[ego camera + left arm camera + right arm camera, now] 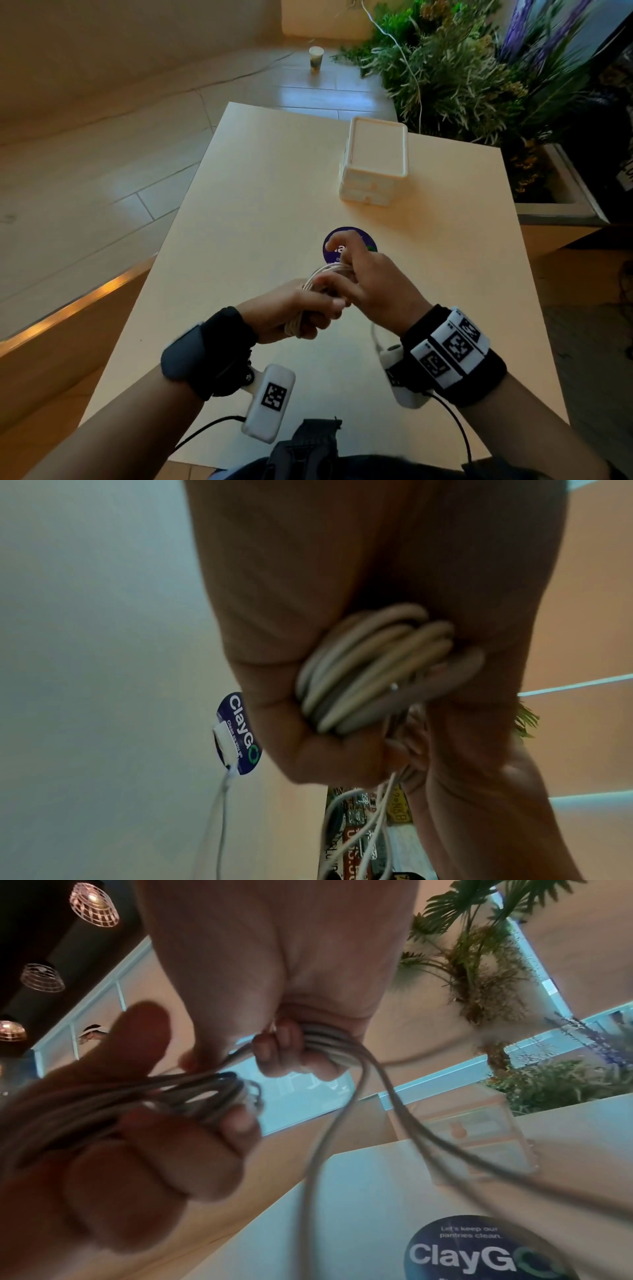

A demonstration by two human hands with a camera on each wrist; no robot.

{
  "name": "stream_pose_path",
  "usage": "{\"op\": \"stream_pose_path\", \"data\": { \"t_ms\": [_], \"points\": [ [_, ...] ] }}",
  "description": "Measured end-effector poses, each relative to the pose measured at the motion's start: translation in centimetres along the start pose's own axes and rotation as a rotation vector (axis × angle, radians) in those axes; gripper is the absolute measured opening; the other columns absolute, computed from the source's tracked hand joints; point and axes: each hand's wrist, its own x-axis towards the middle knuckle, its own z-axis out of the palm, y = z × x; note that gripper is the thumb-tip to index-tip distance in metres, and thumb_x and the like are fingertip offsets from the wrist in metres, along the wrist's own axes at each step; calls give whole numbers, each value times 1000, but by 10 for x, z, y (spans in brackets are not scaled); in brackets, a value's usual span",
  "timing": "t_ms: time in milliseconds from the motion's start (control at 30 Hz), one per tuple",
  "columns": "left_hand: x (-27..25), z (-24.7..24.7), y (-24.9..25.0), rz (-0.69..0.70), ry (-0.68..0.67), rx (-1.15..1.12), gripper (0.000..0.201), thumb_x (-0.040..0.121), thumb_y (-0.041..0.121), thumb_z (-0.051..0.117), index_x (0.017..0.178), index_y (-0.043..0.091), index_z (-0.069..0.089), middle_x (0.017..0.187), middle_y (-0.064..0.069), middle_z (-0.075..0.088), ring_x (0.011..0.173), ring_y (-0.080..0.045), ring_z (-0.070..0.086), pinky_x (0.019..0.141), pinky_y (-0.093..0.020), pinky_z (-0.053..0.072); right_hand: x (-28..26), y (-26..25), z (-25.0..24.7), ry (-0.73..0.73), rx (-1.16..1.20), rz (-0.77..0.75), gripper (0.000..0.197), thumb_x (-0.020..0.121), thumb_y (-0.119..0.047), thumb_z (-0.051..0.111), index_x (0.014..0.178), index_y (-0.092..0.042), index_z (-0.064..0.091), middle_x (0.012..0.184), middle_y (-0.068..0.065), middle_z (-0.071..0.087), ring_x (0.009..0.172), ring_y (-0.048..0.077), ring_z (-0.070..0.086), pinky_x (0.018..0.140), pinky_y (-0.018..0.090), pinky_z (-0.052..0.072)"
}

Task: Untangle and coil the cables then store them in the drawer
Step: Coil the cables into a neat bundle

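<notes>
While the left hand (301, 315) grips the bundled loops of thin white cable (322, 274) above the near bench (239, 212), right hand (370, 277) fingers pinch its strands, so coiling appears underway; next comes opening the small white plastic drawer unit (375, 161), far right.

White cable (323, 274) bundled in tight loops above the table.
Closed white drawer unit (375, 161) stands upright at one o'clock.
</notes>
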Motion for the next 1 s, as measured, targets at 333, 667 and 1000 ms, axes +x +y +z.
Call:
{"op": "stream_pose_path", "data": {
  "t_ms": [333, 667, 1000],
  "points": [
    [-6, -5, 0, 54, 34, 1, 13, 72, 9, 64, 80, 11, 54, 67, -4, 49, 53, -11, 45, 45, -21, 36, -3, 11, 10, -108, 156, -34, 28, 90, -30, 51, 113, -17, 59, 101, 3, 61, 95, 12, 57, 86, 29, 47],
    [-2, 2, -11, 219, 164, -190, 33, 88, 42, 50, 78, 14, 65, 64, -1, 45, 52, -11, 37, 50, -24, 29, -6, 16, 3, 52, 593, 132, 38, 92, -12, 56, 128, -20, 48, 80, 8, 55, 75, 12, 55, 70, 17, 48],
    [18, 0, -8, 404, 600, -410, 40, 94, 40, 44, 104, 5, 61, 69, -2, 52, 56, -9, 48, 52, -21, 42, -17, 8, 53, 150, 33, 112, 41, 96, -8, 41, 137, -11, 40, 97, 11, 62, 86, 19, 56, 80, 28, 46]
  ]
}}
